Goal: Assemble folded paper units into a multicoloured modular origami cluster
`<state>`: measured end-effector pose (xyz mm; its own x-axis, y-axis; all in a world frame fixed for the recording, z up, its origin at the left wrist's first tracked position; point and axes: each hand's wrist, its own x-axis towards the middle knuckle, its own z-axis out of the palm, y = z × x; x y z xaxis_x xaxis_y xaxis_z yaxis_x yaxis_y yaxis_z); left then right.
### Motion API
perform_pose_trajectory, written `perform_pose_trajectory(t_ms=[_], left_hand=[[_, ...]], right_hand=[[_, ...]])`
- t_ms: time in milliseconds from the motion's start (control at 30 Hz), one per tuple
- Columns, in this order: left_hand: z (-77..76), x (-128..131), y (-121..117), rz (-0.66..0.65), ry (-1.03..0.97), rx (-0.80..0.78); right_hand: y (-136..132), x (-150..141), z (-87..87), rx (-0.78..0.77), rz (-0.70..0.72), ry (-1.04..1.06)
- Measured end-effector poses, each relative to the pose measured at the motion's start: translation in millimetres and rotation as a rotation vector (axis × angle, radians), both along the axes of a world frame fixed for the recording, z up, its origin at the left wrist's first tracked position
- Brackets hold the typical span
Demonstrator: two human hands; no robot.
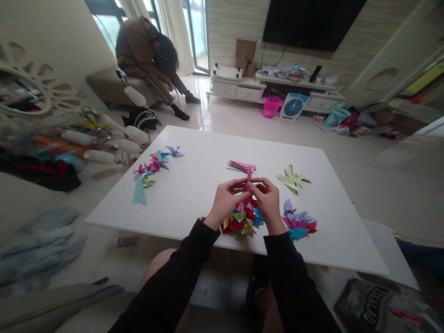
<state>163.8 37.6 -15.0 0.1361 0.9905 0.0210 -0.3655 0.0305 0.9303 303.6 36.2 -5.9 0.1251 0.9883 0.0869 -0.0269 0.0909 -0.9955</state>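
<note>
Between my two hands is a narrow piece of folded pink paper (249,178), held upright above the table. The fingers of my left hand (229,196) pinch it from the left, and those of my right hand (266,196) pinch it from the right. Just below my hands lies a pile of colourful folded paper pieces (239,224), partly hidden by them. Beyond my fingertips rests a small stack of flat folded papers (239,165), pink on top. To the right are pale green folded papers (293,179) and a purple, pink and blue cluster (299,221).
The white table (190,185) carries more folded paper cranes (156,162) at its left side. A person (145,60) sits bent over on a bench at the far left. A lamp with white shades (114,138) stands close to the table's left edge.
</note>
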Motion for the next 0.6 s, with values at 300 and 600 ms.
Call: perform_pose_trajectory(t_ms=[300, 600], left_hand=[[0.2, -0.4, 0.2, 0.015, 0.057, 0.029], [-1.6, -0.2, 1.8, 0.017, 0.04, 0.072]], right_hand=[[0.7, 1.1, -0.7, 0.03, 0.002, -0.014], [3.3, 2.9, -5.4, 0.034, -0.029, -0.01]])
